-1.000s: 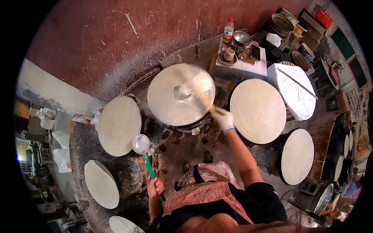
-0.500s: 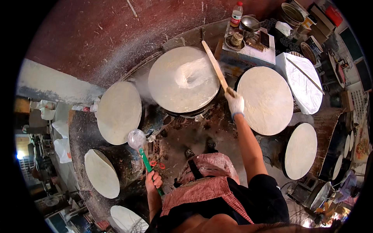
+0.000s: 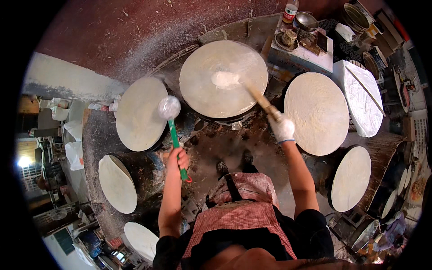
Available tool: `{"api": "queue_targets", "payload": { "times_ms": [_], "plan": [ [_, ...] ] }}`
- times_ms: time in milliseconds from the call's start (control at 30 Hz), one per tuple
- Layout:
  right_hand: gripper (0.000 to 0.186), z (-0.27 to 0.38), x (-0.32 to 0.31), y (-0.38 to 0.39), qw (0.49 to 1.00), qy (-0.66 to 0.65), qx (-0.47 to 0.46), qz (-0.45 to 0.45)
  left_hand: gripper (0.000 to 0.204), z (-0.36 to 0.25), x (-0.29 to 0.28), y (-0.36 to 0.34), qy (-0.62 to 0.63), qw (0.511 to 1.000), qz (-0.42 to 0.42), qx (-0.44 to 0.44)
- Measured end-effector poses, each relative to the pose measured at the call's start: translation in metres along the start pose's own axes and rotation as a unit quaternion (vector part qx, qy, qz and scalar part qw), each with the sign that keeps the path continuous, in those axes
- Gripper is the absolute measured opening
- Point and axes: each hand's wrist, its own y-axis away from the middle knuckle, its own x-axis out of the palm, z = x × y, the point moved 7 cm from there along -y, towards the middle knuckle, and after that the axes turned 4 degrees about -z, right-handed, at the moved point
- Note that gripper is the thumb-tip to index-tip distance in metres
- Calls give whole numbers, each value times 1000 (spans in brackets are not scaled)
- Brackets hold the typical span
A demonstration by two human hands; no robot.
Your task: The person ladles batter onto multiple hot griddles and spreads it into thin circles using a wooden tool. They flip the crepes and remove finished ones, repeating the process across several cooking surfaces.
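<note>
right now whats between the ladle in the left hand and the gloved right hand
In the head view, only dark, spattered floor and the near rim of the middle round griddle lie between the green-handled ladle and the gloved right hand.

Only packaging I can spot: a clear bottle (image 3: 290,10) with a red label, top centre-right of frame.

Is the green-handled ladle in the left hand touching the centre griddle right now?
No. The left hand holds the green-handled ladle raised off to the left, apart from the centre griddle, where the gloved right hand works a wooden spreader.
</note>
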Motion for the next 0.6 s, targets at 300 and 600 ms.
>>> {"api": "queue_targets", "payload": {
  "times_ms": [300, 600],
  "plan": [
    [33, -17, 17, 58, 993, 94, 41, -62, 29, 12, 102, -51, -79, 993, 59, 60],
    [32, 65, -13, 105, 991, -19, -93, -99, 35, 26, 51, 15, -29, 990, 136, 27]
  ]
}}
